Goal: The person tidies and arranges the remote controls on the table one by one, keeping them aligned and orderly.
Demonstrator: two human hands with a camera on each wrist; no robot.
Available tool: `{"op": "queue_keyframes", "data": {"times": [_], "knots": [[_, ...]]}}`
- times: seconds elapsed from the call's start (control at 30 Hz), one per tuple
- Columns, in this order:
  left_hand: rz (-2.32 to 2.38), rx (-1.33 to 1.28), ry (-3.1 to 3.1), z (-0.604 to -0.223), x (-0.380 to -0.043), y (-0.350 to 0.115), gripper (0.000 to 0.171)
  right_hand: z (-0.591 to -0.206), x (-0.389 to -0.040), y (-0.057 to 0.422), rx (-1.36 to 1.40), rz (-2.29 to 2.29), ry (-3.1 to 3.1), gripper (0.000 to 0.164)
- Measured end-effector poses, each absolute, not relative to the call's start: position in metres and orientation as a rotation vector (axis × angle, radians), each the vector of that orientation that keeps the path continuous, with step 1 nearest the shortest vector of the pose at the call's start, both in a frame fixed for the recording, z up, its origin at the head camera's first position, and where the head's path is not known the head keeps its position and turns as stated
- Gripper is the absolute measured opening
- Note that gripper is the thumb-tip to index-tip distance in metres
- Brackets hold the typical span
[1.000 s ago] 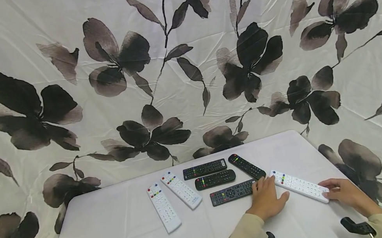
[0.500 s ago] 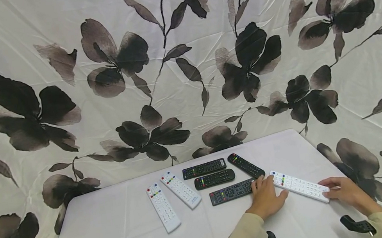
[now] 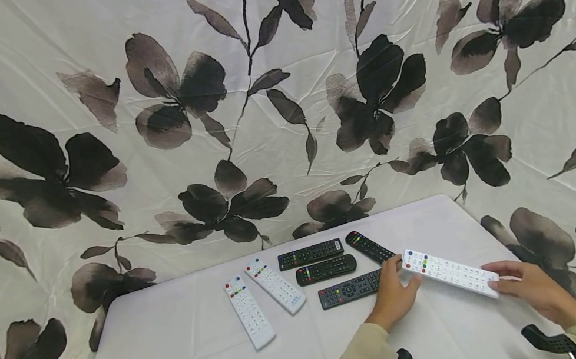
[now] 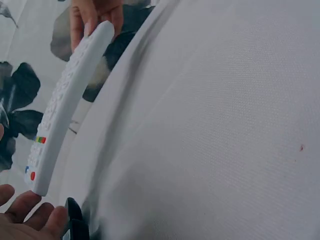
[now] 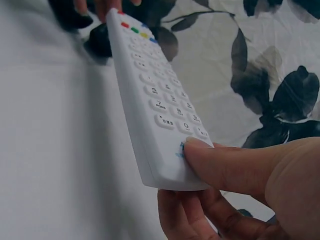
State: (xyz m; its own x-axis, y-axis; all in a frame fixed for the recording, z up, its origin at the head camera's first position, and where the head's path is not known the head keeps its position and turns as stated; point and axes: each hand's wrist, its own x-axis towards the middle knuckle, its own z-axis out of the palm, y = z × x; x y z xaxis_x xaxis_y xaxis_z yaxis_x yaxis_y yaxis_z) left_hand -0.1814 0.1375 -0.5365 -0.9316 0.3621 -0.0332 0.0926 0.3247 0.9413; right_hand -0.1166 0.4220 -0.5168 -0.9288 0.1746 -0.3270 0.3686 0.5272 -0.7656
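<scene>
My right hand (image 3: 532, 288) pinches the lower end of a white remote control (image 3: 450, 273), thumb on top and fingers beneath in the right wrist view. Raised above the table, the remote (image 5: 150, 100) has white number keys and a row of coloured buttons towards its far end. My left hand (image 3: 393, 295) is at that far end, its fingertips (image 4: 27, 202) right at the remote's edge in the left wrist view. Beside the left hand lie a black remote with a number pad (image 3: 351, 289) and a slanted black remote (image 3: 369, 246), whose near end reaches the fingers.
Two white remotes, one outer (image 3: 250, 313) and one inner (image 3: 276, 285), lie slanted on the left. Two more black remotes, a rear one (image 3: 311, 254) and a front one (image 3: 326, 270), lie at mid-table. The white table (image 3: 147, 349) backs onto a floral cloth (image 3: 270, 116).
The white remote has risen off the table in my right hand, its far end tipping up most. My left hand has drawn its fingers in and shifted slightly left.
</scene>
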Motion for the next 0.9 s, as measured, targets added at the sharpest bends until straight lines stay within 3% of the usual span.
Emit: {"op": "queue_keyframes", "data": {"times": [0.27,0.5,0.9], "knots": [[1.945,0.284,2.210,-0.536,-0.189,0.115,0.051,-0.508,-0.116,0.400,0.348,-1.541,2.451,0.061],[2.048,0.225,2.128,-0.532,-0.197,0.091,0.038,-0.504,-0.114,0.376,0.250,-1.578,2.465,0.061],[2.067,0.129,2.093,-0.528,-0.202,0.046,0.029,-0.505,-0.114,0.332,0.163,-1.645,2.406,0.056]]}}
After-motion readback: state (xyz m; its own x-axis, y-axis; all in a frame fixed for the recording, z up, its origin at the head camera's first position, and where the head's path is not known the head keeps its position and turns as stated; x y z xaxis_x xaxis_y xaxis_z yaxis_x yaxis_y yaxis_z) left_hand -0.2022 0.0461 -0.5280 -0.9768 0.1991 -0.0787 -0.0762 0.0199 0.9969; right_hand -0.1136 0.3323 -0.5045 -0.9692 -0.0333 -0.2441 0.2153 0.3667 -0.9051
